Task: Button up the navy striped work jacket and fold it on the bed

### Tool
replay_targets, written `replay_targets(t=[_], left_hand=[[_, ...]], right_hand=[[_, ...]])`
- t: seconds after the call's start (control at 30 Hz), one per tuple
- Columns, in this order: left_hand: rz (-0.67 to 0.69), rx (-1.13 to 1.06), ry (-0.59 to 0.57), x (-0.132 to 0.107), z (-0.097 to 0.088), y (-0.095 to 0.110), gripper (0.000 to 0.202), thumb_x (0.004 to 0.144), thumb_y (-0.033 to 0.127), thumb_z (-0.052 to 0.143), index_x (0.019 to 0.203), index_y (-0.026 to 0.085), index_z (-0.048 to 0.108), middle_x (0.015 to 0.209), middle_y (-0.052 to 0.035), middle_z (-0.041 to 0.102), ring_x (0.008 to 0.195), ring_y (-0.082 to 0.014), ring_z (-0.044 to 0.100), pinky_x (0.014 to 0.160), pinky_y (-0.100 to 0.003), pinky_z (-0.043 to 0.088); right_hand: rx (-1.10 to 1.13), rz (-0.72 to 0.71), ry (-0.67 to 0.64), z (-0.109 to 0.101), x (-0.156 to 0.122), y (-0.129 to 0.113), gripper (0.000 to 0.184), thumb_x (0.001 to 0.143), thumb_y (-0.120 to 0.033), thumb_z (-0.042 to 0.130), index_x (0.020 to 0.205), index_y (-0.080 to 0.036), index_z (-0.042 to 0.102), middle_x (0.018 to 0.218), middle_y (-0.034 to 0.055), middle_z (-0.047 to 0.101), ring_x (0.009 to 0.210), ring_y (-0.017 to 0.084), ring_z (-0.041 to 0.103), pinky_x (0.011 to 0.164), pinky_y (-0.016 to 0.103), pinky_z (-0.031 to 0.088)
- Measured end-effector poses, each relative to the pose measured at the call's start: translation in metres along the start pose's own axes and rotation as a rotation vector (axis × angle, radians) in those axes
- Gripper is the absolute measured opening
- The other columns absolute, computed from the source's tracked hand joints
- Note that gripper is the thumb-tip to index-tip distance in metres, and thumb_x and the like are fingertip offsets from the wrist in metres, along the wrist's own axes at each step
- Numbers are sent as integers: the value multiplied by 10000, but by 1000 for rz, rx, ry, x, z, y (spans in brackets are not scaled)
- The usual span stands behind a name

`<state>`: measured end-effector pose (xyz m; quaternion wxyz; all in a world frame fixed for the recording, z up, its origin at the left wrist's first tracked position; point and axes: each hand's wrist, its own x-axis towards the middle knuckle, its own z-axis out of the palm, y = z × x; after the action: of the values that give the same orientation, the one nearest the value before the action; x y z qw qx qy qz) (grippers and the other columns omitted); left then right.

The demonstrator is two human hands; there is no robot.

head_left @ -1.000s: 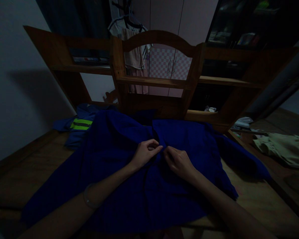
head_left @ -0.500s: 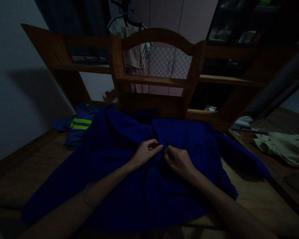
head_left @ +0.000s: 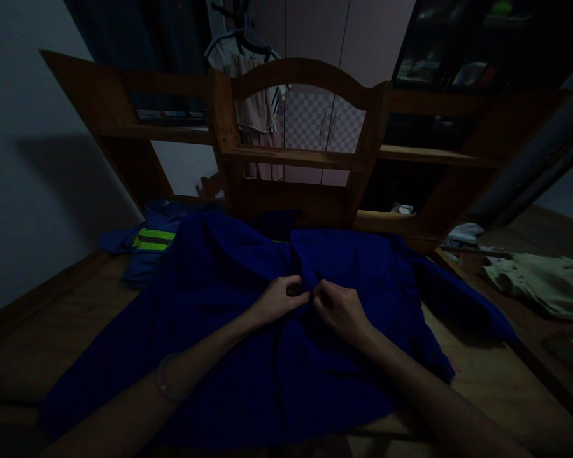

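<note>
A dark blue long-sleeved jacket (head_left: 229, 388) lies spread over the wooden table, its collar toward the back and one sleeve stretched out to the right. Both hands meet at its front opening, around the middle. My left hand (head_left: 279, 299) has thumb and fingers curled together on the front edge of the cloth. Close beside it, my right hand (head_left: 341, 308) pinches the same edge, fingers bent inward. The fingertips nearly touch. Whatever small part of the edge lies between them, such as a button, is too dark to make out.
A wooden shelf unit (head_left: 296, 156) stands along the table's back edge. At the left lies a folded blue garment (head_left: 148, 270) with a yellow-green reflective strip. Pale folded cloth (head_left: 544, 283) rests on a surface at the right. Clothes on hangers (head_left: 255, 114) hang behind the shelf.
My left hand has moved slightly down, and its thumb and fingers have drawn closer to my right hand. The right hand has shifted a little left. The jacket lies nearly the same.
</note>
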<state>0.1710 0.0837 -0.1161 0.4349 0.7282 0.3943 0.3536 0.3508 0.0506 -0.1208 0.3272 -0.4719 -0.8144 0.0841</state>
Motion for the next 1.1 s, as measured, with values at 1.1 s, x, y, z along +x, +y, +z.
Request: replay_targets(t=[1.1], left_hand=[[-80, -34, 18, 1, 1, -1, 228, 742, 336, 612, 807, 124, 663, 735, -22, 661, 721, -167, 593, 655, -236, 447]], right_hand=[[-61, -39, 57, 2, 0, 10, 87, 758, -171, 558, 673, -174, 543, 630, -23, 605, 536, 82, 539, 540, 188, 326]])
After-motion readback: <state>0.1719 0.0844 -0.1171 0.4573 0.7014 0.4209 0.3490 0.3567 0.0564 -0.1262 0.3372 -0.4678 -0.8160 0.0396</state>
